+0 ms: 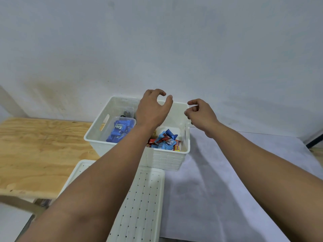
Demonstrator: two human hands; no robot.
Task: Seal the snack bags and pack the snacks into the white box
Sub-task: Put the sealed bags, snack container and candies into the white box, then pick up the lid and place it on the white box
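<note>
**Two empty hands over a packed snack box**

A person's left hand [152, 109] hovers above the white box [162, 159], its fingers [161, 93] loosely curled and apart from the thumb, holding nothing. The right hand [201, 116] hangs just beside the box's far right corner, fingers bent inward toward the thumb; whether they pinch anything cannot be told. The box stands on the tabletop against a pale wall [174, 41], half on bare plywood [35, 151], half on a grey sheet [218, 189]. Inside it, on the left, a clear tub [130, 120] holds blue-wrapped snacks [118, 131]; on the right lies a heap of blue and red packets [165, 141]. A white perforated lid [143, 203] lies flat just in front of the box, partly under the left forearm.
</note>
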